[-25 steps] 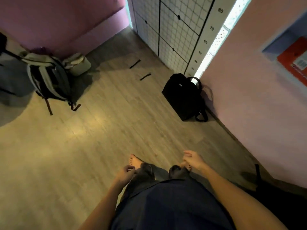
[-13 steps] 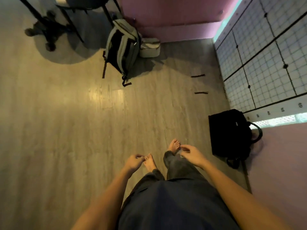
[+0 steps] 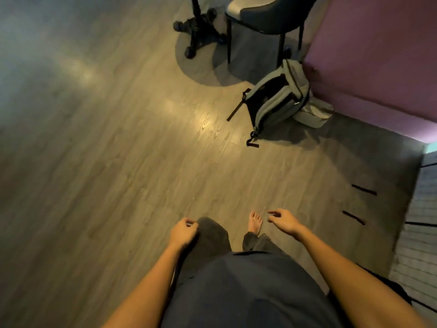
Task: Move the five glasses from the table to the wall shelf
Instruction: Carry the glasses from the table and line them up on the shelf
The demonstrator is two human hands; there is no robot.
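Head view: left hand (image 3: pixel 183 234) and right hand (image 3: pixel 285 221) hang empty, fingers (image 3: pixel 275 213) loosely curled; backpack (image 3: pixel 276 102) lies on the floor (image 3: pixel 118 162) at one o'clock.

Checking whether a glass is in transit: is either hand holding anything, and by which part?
Nothing is held. The left hand and right hand both hang empty, loosely curled.
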